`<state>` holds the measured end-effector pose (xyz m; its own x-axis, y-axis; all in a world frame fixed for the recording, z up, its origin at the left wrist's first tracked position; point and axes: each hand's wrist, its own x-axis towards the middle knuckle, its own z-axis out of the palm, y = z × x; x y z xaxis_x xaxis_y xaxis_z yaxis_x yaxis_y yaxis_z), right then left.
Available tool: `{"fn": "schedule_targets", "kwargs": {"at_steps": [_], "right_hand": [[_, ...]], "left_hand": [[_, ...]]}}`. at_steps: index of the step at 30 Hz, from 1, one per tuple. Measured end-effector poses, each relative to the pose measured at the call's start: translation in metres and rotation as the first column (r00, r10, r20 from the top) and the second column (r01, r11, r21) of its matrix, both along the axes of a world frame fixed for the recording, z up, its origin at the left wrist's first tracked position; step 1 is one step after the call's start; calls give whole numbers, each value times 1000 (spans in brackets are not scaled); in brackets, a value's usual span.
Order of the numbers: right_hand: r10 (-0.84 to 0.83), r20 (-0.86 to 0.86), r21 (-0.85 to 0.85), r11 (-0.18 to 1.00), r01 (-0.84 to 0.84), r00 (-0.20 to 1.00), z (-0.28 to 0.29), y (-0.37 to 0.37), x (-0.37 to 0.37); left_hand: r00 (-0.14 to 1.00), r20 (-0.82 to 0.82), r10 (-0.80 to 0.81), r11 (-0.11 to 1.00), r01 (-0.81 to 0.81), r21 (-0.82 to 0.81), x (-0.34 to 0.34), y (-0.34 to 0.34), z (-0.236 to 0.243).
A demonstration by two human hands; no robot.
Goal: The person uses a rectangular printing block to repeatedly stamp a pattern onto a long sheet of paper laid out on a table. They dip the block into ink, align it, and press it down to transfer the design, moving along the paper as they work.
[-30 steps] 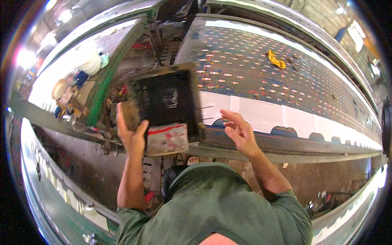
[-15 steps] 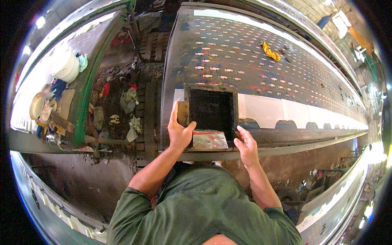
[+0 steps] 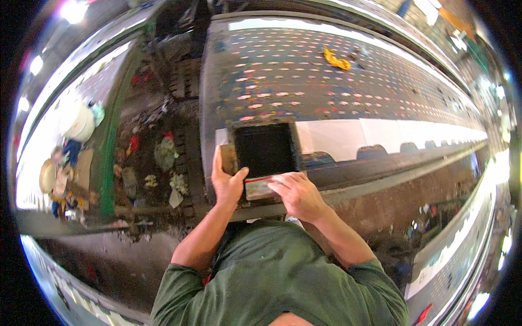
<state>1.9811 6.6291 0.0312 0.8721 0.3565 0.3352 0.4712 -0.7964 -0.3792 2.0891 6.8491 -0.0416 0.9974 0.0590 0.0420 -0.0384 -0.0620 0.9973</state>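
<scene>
A dark square screen-printing frame (image 3: 298, 144) lies at the near edge of the long table, over a strip of white pieces. My left hand (image 3: 227, 187) is closed round its left side, at a wooden block (image 3: 229, 157), with the thumb near the frame's lower left corner. Along the frame's near side rests a flat, pale, paint-smeared block (image 3: 256, 189) with a red upper edge. The fingers of my right hand (image 3: 300, 196) are bent together on the right part of that block, covering it there.
Rows of small printed pale pieces (image 3: 274, 95) cover the table beyond the frame. A yellow cloth (image 3: 336, 60) lies among them. White sheets (image 3: 380, 133) with dark curved cut-outs run off to the right. On the left table stand a white bucket (image 3: 79, 124) and a round container (image 3: 49, 175).
My right hand has moved left from the frame's right side onto the pale block. My left hand keeps its hold on the frame. The whole view has shifted and turned slightly.
</scene>
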Motion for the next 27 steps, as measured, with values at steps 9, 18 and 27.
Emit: {"fn": "schedule_targets", "kwargs": {"at_steps": [9, 18, 27], "right_hand": [[-21, 49, 31, 999, 19, 999, 1, 1, 17], [76, -104, -150, 984, -92, 992, 2, -1, 22], [84, -285, -33, 995, -97, 955, 11, -36, 129]], "left_hand": [[999, 45, -30, 996, 34, -85, -2, -2, -4], [1000, 7, 6, 1000, -6, -11, -4, -3, -7], [993, -114, -10, 986, -10, -169, 10, 15, -19]]}}
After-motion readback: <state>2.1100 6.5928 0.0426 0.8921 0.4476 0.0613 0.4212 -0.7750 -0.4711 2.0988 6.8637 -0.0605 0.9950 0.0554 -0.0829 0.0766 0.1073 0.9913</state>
